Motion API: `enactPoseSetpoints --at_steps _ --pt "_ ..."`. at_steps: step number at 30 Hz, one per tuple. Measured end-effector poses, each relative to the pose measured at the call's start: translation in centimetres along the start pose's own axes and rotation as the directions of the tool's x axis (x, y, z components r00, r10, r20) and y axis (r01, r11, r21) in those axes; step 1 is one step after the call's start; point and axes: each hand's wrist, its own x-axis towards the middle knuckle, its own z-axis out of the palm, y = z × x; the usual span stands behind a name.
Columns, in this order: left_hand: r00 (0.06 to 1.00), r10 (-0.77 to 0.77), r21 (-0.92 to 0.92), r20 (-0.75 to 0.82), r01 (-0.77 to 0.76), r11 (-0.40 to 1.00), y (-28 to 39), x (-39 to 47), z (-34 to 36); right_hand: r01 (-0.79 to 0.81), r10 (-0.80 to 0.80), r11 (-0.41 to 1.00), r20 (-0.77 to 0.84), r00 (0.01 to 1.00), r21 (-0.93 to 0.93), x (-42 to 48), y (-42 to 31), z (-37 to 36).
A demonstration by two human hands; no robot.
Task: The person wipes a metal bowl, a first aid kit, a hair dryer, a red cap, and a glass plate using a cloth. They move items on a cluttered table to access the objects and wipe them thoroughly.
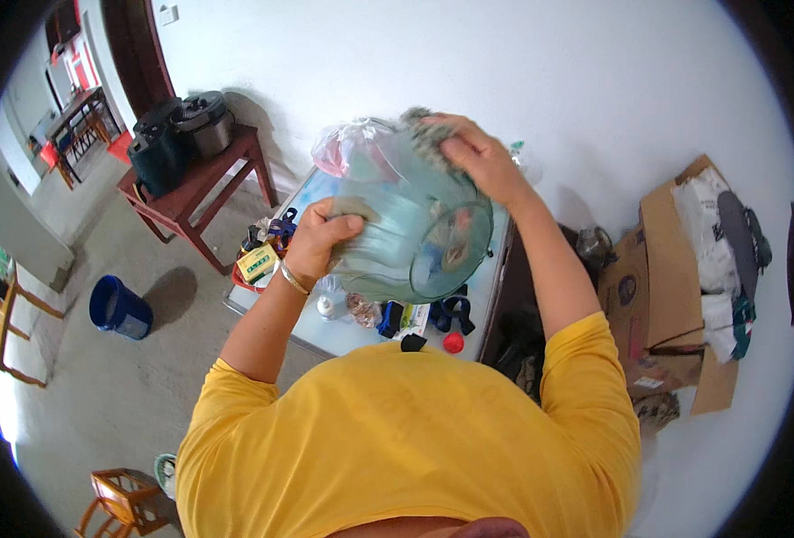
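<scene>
A large see-through greenish glass vessel (390,235), perhaps a jar or vase, is held up over the table, its round rim tilted towards the lower right. My left hand (323,235), with a bangle at the wrist, grips its left side. My right hand (471,151) holds a grey-green cloth (430,138) against the upper part of the glass. Behind the vessel stands a clear plastic bag (360,148) with pinkish contents. Below it on the table (309,333) lie a small white bottle (326,308), dark blue straps (452,315) and a red round object (453,343).
A red basket (245,284) holding a yellow box (258,262) sits at the table's left edge. Cookers (202,121) stand on a reddish wooden bench (195,202). A blue bucket (121,308) is on the floor. An open cardboard box (666,269) stands at right by the wall.
</scene>
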Motion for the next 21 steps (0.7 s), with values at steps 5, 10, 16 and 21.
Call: enactPoseSetpoints --at_steps 5,10,16,21 --pt "0.973 0.025 -0.374 -0.228 -0.112 0.921 2.6 0.0 3.4 -0.261 0.358 0.925 -0.402 0.843 0.277 -3.7 6.0 -1.1" --pt "0.955 -0.108 -0.414 -0.275 -0.016 0.91 0.8 1.3 2.4 -0.255 0.377 0.922 -0.526 0.762 0.292 -6.4 7.4 0.3" --pt "0.952 -0.029 -0.338 -0.306 -0.08 0.938 -0.4 3.8 1.3 -0.445 0.347 0.855 -0.344 0.873 -0.266 -12.3 9.2 1.2" --pt "0.978 -0.007 -0.019 -0.208 0.003 1.0 -2.2 4.4 1.5 -0.124 -0.002 0.982 -0.666 0.746 -0.141 -6.3 3.5 -1.9"
